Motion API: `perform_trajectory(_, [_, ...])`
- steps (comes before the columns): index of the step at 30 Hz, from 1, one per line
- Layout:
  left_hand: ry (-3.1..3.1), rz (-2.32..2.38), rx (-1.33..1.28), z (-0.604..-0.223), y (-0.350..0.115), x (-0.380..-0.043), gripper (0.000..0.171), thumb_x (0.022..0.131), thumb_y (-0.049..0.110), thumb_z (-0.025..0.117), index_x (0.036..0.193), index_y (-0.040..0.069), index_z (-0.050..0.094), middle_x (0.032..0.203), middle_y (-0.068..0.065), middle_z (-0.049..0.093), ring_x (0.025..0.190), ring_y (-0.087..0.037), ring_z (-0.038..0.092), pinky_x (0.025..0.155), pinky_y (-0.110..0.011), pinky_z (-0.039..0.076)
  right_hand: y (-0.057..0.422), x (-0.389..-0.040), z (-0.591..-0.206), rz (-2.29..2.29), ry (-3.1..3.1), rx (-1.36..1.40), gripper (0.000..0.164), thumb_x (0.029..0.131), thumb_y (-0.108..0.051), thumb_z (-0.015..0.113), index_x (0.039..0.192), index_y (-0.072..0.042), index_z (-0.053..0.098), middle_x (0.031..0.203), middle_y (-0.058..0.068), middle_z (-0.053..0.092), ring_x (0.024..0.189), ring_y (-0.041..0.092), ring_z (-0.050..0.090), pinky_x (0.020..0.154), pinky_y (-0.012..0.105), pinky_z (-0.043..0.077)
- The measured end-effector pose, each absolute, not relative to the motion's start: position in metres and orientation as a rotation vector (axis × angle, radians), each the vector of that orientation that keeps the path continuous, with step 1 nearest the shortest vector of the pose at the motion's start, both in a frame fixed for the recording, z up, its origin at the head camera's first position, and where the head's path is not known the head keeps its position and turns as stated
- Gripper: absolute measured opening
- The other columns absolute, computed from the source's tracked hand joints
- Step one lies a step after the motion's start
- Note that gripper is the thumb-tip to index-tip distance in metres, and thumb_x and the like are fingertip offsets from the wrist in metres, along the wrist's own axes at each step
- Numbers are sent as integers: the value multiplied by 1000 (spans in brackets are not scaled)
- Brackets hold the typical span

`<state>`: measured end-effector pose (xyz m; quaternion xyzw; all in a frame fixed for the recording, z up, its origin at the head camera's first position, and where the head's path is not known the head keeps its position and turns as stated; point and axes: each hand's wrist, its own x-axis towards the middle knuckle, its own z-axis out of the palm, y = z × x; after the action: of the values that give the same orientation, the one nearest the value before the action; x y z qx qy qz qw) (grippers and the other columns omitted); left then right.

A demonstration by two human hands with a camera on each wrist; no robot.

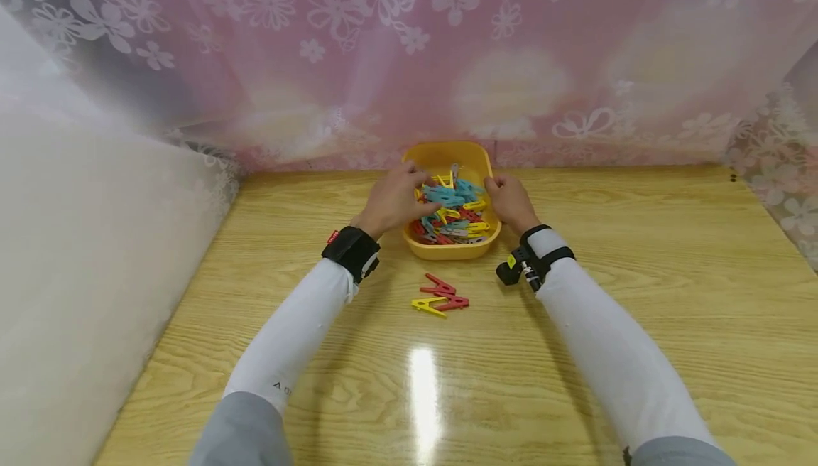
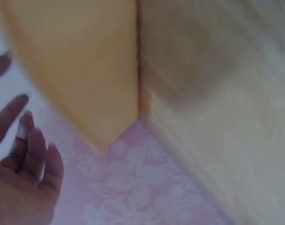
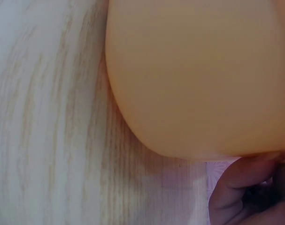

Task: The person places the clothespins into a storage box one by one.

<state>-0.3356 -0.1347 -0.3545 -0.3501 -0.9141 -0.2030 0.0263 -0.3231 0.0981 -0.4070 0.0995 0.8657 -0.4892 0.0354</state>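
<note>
A yellow plastic basin [image 1: 449, 253] stands on the table against the curtain, holding a heap of clothespins [image 1: 447, 198] in blue, yellow, red and grey. Over its left side reaches my left hand [image 1: 395, 199], thumb and fingers spread apart above the heap. In the left wrist view, the loosely bent fingers of that hand [image 2: 27, 187] hold nothing, beside the basin's wall [image 2: 86, 61]. My right hand [image 1: 511, 202] grips the basin's right rim. The right wrist view has its curled fingers [image 3: 229, 187] at the edge of the basin [image 3: 194, 79].
In front of the basin, two red clothespins [image 1: 452, 302] and a yellow clothespin [image 1: 427, 304] lie close together on the wooden table [image 1: 358, 381]. A pink flowered curtain [image 1: 383, 61] hangs along the back edge. White cloth [image 1: 96, 253] borders the left side.
</note>
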Motion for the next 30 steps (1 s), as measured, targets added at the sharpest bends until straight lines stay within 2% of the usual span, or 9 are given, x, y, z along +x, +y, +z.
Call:
perform_trajectory(7, [-2787, -641, -998, -365, -140, -338, 27, 87, 30, 69, 104, 9, 69, 101, -7, 56, 88, -20, 51, 78, -33, 42, 96, -323, -404, -1497, 2687, 285, 43, 104, -36, 34, 106, 4, 51, 81, 10, 42, 60, 16, 44, 51, 25, 39])
perform_trajectory(13, [-2736, -685, -1035, -367, -141, -334, 25, 88, 29, 67, 101, 8, 70, 100, -6, 58, 91, -22, 51, 81, -35, 41, 97, -322, -404, -1506, 2677, 281, 44, 104, -36, 34, 110, 5, 50, 83, 10, 42, 61, 16, 44, 52, 25, 39])
perform_trajectory(15, [-2697, -690, -1062, -369, -142, -330, 23, 88, 29, 66, 100, 9, 70, 98, -6, 58, 91, -22, 50, 81, -35, 40, 98, -322, -405, -1502, 2670, 301, 43, 104, -37, 34, 107, 3, 50, 81, 9, 41, 59, 16, 43, 51, 25, 38])
perform_trajectory(19, [-2575, -770, -1100, -369, -147, -313, 22, 88, 30, 65, 96, 10, 69, 92, -6, 57, 84, -21, 48, 76, -34, 39, 98, -321, -406, -1486, 2657, 318, 43, 104, -38, 33, 104, 2, 48, 79, 9, 40, 58, 16, 42, 50, 25, 38])
perform_trajectory(23, [-2421, -858, -1179, -369, -152, -288, 19, 87, 27, 67, 92, 9, 68, 86, -3, 55, 79, -18, 47, 72, -31, 39, 99, -322, -405, -1482, 2657, 345, 42, 104, -38, 33, 106, 1, 48, 83, 10, 40, 63, 17, 43, 52, 25, 38])
perform_trajectory(27, [-2295, -725, -1336, -373, -159, -262, 13, 86, 24, 67, 85, 11, 67, 82, -1, 57, 76, -15, 50, 71, -28, 41, 98, -322, -403, -1476, 2657, 361, 40, 104, -37, 33, 107, 1, 48, 86, 11, 40, 67, 18, 43, 53, 25, 39])
perform_trajectory(30, [-2307, -550, -1468, -376, -166, -245, 15, 84, 27, 69, 84, 12, 68, 82, 0, 59, 74, -14, 54, 72, -29, 45, 95, -323, -403, -1479, 2645, 345, 41, 104, -37, 33, 108, 1, 48, 86, 11, 41, 65, 17, 44, 52, 24, 39])
